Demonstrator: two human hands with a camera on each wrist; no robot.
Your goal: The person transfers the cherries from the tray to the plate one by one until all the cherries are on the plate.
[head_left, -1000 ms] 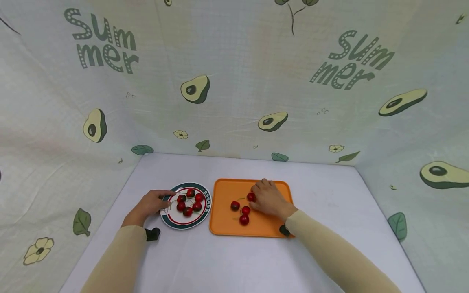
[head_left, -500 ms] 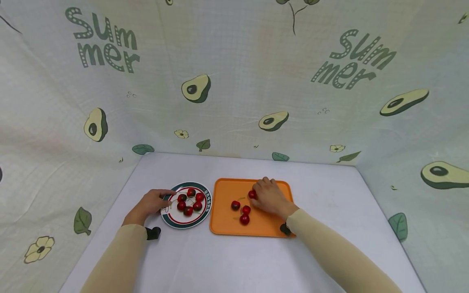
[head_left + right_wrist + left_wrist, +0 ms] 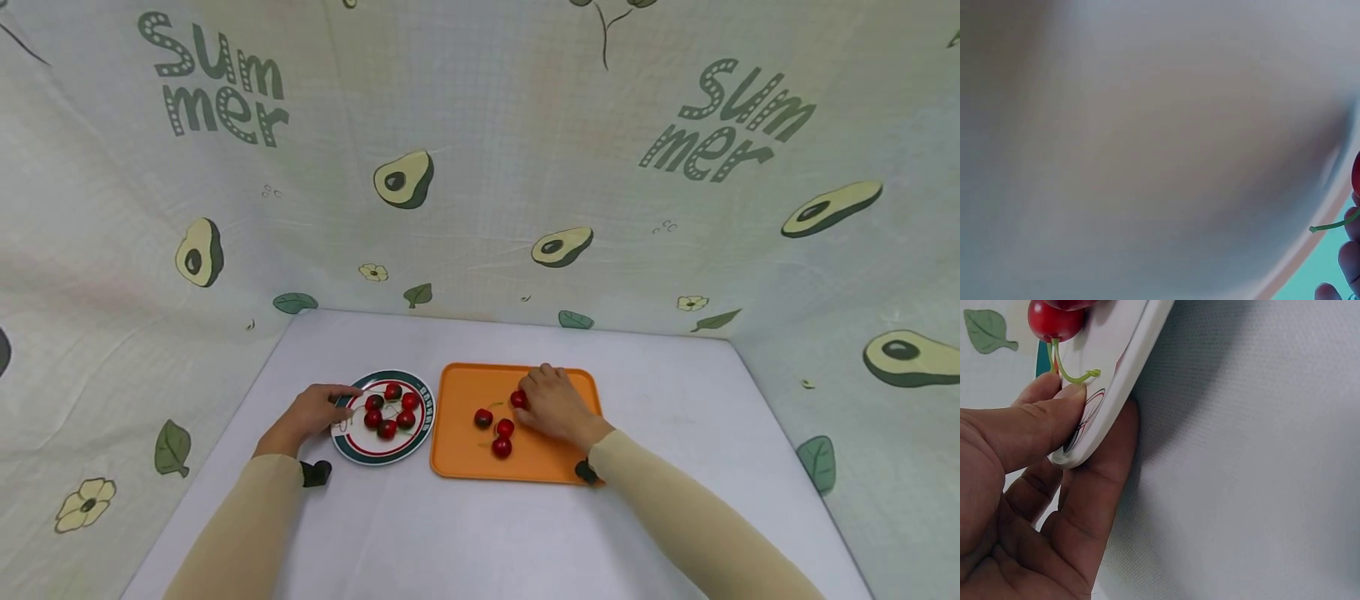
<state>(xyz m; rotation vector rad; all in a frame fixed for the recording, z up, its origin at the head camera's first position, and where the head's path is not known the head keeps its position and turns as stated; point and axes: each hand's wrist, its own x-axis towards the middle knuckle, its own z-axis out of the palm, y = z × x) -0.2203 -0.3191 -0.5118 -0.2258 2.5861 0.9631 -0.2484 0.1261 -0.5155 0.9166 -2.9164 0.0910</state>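
Observation:
My left hand (image 3: 313,410) pinches the left rim of a round white plate (image 3: 352,429) with a dark green border. In the left wrist view the thumb (image 3: 1047,425) lies on top of the rim, with fingers beneath it. Several red cherries (image 3: 387,429) with stems lie on the plate. My right hand (image 3: 553,402) is over the right half of an orange tray (image 3: 457,458), its fingertips around a cherry (image 3: 518,398). Part of that cherry is hidden by the hand. Other loose cherries (image 3: 502,447) lie left of it on the tray.
Plate and tray stand side by side on a white table (image 3: 465,533), a narrow gap between them. A printed cloth (image 3: 480,167) hangs behind and at both sides. The right wrist view is mostly blurred, with a cherry stem (image 3: 1335,225) at its right edge.
The head view has shifted very slightly. Both hands, the plate and the tray stay practically where they were.

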